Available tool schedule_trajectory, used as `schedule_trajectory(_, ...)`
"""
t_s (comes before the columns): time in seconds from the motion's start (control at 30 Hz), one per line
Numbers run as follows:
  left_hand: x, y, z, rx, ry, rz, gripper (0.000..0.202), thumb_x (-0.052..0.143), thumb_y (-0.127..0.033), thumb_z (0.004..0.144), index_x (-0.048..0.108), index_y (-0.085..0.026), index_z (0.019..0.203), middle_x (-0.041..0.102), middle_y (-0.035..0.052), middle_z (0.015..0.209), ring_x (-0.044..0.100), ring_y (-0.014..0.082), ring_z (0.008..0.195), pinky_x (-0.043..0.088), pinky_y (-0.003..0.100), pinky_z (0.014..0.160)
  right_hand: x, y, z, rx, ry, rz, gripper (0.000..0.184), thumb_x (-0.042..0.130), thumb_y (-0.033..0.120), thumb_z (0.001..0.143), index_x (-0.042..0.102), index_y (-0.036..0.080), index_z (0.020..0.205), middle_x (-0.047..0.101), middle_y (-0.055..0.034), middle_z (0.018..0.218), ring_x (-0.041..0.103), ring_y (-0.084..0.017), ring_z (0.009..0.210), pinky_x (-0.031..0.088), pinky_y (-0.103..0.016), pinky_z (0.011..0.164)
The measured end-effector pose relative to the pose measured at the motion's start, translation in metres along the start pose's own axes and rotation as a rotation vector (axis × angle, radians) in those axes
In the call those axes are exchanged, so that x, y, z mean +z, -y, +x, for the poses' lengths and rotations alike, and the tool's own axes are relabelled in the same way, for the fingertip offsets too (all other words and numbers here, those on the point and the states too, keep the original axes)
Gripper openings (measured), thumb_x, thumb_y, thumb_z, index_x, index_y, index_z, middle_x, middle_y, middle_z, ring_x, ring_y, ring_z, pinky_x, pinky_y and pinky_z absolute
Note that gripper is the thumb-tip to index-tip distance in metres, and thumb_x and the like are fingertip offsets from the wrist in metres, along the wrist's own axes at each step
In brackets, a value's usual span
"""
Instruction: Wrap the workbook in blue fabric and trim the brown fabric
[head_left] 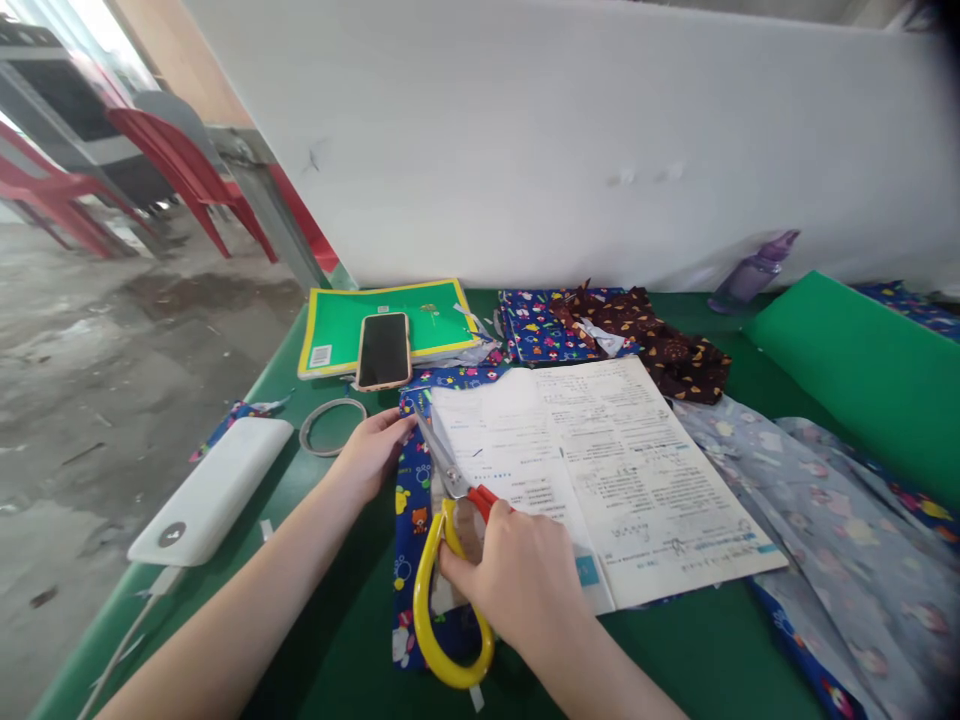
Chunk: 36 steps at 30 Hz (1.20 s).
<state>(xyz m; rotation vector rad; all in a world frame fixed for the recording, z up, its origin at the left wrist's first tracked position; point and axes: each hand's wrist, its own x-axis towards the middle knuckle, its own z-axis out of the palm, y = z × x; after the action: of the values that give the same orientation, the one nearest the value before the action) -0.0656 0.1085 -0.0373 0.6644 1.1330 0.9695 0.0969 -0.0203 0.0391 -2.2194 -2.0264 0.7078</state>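
My right hand (525, 570) grips scissors (450, 470) with one yellow and one red handle. Their blades point up and left, over the left edge of an open printed booklet (622, 460). Under the booklet lies a dark blue sheet (412, 510) patterned with bears and paw prints; whether it is cloth or paper I cannot tell. The fingers of my left hand (375, 452) are closed on the upper left edge of that sheet, close to the blade tips. The fingertips are partly hidden.
A white power bank (214, 490) with a cable and a roll of tape (330, 425) lie at left. A phone (384, 350) rests on a green book (330, 320). Behind are brown patterned scraps (675, 350) and a purple spray bottle (750, 272); at right, a patterned sheet (840, 500).
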Motion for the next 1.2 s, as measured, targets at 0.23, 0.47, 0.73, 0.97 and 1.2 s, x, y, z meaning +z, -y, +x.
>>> schedule_trajectory(0.23, 0.0, 0.004, 0.002, 0.002, -0.013, 0.0, 0.027, 0.071, -0.018, 0.067, 0.064, -0.013, 0.093, 0.069, 0.0036, 0.063, 0.064, 0.0174, 0.049, 0.051, 0.025, 0.047, -0.002, 0.002, 0.003, -0.036, -0.01, -0.014, 0.048, 0.049, 0.06, 0.078, 0.064, 0.014, 0.078, 0.065, -0.0092, 0.069, 0.065, -0.025, 0.064, 0.046, -0.034, 0.052)
schedule_trajectory(0.47, 0.002, 0.002, 0.0, -0.013, -0.006, -0.007, 0.03, 0.07, -0.016, 0.068, 0.064, -0.013, 0.098, 0.07, 0.004, 0.065, 0.066, 0.0183, 0.052, 0.052, 0.026, 0.05, 0.005, -0.001, 0.007, -0.05, -0.053, 0.023, 0.046, 0.051, 0.06, 0.076, 0.063, 0.015, 0.076, 0.064, -0.0071, 0.066, 0.062, -0.022, 0.06, 0.044, -0.03, 0.048)
schedule_trajectory(0.73, 0.006, 0.0, -0.002, -0.026, -0.018, 0.0, 0.033, 0.069, -0.014, 0.07, 0.064, -0.013, 0.102, 0.071, 0.0045, 0.067, 0.068, 0.0189, 0.057, 0.053, 0.025, 0.053, 0.007, -0.001, 0.009, -0.081, -0.055, 0.009, 0.048, 0.048, 0.059, 0.078, 0.066, 0.014, 0.077, 0.065, -0.0096, 0.067, 0.064, -0.024, 0.063, 0.045, -0.032, 0.051)
schedule_trajectory(0.97, 0.008, -0.001, -0.005, -0.04, -0.029, 0.018, 0.026, 0.067, -0.013, 0.071, 0.063, -0.012, 0.097, 0.071, 0.0054, 0.066, 0.067, 0.0182, 0.052, 0.054, 0.026, 0.051, 0.005, -0.001, 0.012, -0.084, -0.023, 0.0, 0.049, 0.047, 0.057, 0.079, 0.067, 0.013, 0.081, 0.067, -0.0112, 0.07, 0.066, -0.027, 0.066, 0.049, -0.035, 0.055)
schedule_trajectory(1.2, 0.008, -0.002, -0.006, -0.06, -0.048, 0.022, 0.022, 0.068, -0.014, 0.072, 0.062, -0.013, 0.093, 0.07, 0.0053, 0.066, 0.067, 0.0199, 0.054, 0.055, 0.029, 0.053, 0.003, -0.002, 0.01, -0.09, 0.022, -0.024, 0.048, 0.046, 0.055, 0.082, 0.067, 0.012, 0.081, 0.067, -0.0118, 0.069, 0.066, -0.026, 0.065, 0.05, -0.035, 0.054)
